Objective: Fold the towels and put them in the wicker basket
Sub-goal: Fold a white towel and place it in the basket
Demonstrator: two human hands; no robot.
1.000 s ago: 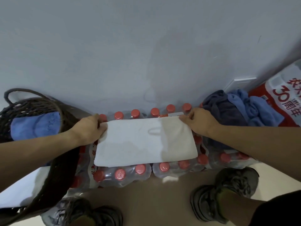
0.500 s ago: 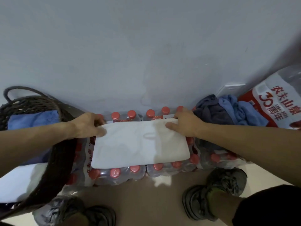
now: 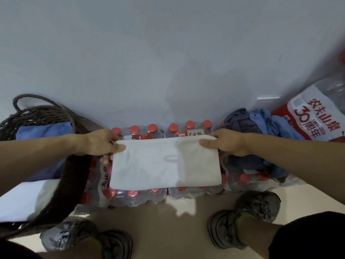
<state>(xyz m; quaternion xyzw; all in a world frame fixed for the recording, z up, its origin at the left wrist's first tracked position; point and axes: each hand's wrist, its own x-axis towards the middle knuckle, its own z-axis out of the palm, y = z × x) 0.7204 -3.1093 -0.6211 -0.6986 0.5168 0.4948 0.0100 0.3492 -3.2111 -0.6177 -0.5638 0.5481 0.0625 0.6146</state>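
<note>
white towel (image 3: 165, 164) lies flat on top of the shrink-wrapped bottle packs (image 3: 134, 195), which serve as the folding surface; it looks already folded into a rectangle, near edge running along the packs' near edge, far edge short of the back row of red caps; flat and squared like that, it reads as set up for one more fold or for a lift into the basket, my guess the former

left hand (image 3: 101, 143) pinches the far-left corner; thumb on top, fingers curled under the left edge, one fingertip showing below; right hand (image 3: 226, 143) pinches the far-right corner the same way, thumb on top, the other fingers tucked behind the edge; holding both far corners keeps the cloth taut and square, and lets the far edge come toward the body evenly

both forearms come in level from either side, wrists about straight, hands well apart at the towel's full width; left forearm crosses over the wicker basket's (image 3: 72, 176) near rim

basket sits just beside the packs' left end; a folded blue towel (image 3: 44, 129) already inside at the far side, something white (image 3: 22, 200) near its front, can't tell if that's in or under it; unfolded pile of dark and blue towels (image 3: 257, 124) sits on the packs' far-right corner, so several remain
</note>
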